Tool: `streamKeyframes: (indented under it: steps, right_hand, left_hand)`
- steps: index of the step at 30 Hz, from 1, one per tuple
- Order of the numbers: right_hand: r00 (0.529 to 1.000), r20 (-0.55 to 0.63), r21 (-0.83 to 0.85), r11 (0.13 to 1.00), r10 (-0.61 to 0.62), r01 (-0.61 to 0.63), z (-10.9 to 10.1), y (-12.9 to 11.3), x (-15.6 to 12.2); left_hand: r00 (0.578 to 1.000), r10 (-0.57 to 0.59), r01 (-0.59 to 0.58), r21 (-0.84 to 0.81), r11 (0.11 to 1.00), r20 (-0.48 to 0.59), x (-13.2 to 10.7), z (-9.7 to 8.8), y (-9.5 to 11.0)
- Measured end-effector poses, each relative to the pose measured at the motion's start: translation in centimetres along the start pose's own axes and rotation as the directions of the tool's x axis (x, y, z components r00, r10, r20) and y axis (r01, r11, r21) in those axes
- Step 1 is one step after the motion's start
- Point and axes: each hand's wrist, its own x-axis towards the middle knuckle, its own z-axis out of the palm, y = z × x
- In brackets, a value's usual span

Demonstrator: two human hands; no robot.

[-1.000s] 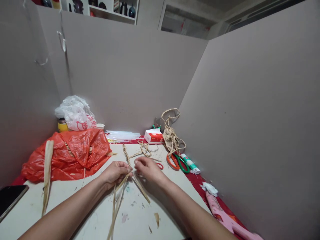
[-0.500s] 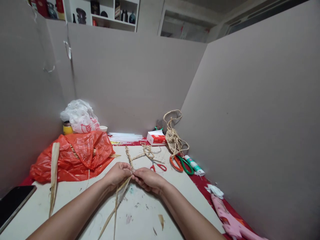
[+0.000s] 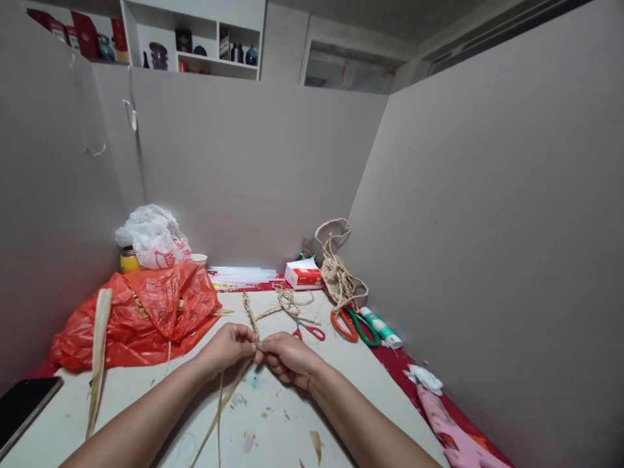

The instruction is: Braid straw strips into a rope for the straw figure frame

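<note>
My left hand and my right hand meet over the pale board, both closed with fingertips pinching the lower end of a braided straw cord. The finished braid runs away from me on the board. Loose flat strands trail from under my left hand toward the front. Just beyond my right hand lie small red-handled scissors, partly under another length of braided cord. My fingers hide the exact point where the strands cross.
A red plastic bag and a long dry husk strip lie at left, near a phone. A heap of braided rope, larger orange and green handles and a pink glue gun line the right edge.
The view has tilted up slightly. Both hands stay pinched at the braid's end, with small finger shifts; the loose strands now hang more to the left, under my left hand.
</note>
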Motion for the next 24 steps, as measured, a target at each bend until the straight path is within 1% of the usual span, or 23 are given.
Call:
streamKeyframes:
  steps: [5,7,11,14,17,19,21,23,24]
  right_hand:
    - [0.991,-0.124,-0.080,0.996,-0.052,0.043,0.6,0.5,0.3]
    - [0.986,-0.156,-0.103,0.993,-0.065,0.049,0.7,0.7,0.5]
    - [0.981,-0.175,-0.121,0.991,-0.085,0.064,0.9,0.7,0.5]
    - [0.979,-0.191,-0.094,0.994,-0.072,0.055,1.0,0.5,0.4]
    - [0.984,-0.165,-0.045,0.998,-0.059,0.053,0.9,0.4,0.2]
    - [0.990,-0.136,-0.029,0.999,-0.047,0.043,0.7,0.4,0.2]
    - [0.992,-0.117,-0.039,0.998,-0.051,0.047,0.6,0.4,0.2]
    - [0.992,-0.097,-0.061,0.996,-0.075,0.069,0.5,0.5,0.3]
    - [0.992,-0.089,-0.069,0.995,-0.084,0.078,0.4,0.6,0.3]
  left_hand:
    - [0.999,-0.047,0.048,0.100,0.994,-0.012,-0.1,-0.3,0.3]
    - [0.997,-0.076,0.075,0.139,0.987,0.008,-0.4,-0.3,0.7]
    - [0.995,-0.076,0.063,0.164,0.984,0.072,-1.1,0.2,1.4]
    - [0.992,-0.098,0.088,0.122,0.989,0.084,-1.5,0.9,1.4]
    - [0.988,-0.120,0.109,0.111,0.988,0.098,-1.7,1.7,1.1]
    - [0.993,-0.091,0.079,0.157,0.984,0.075,-1.8,2.2,0.7]
    - [1.000,-0.022,0.018,0.229,0.973,0.016,-1.9,2.7,0.4]
    - [0.997,0.058,-0.042,0.301,0.953,-0.045,-2.0,3.1,0.1]
    - [0.995,0.085,-0.061,0.328,0.943,-0.058,-2.1,3.2,0.1]
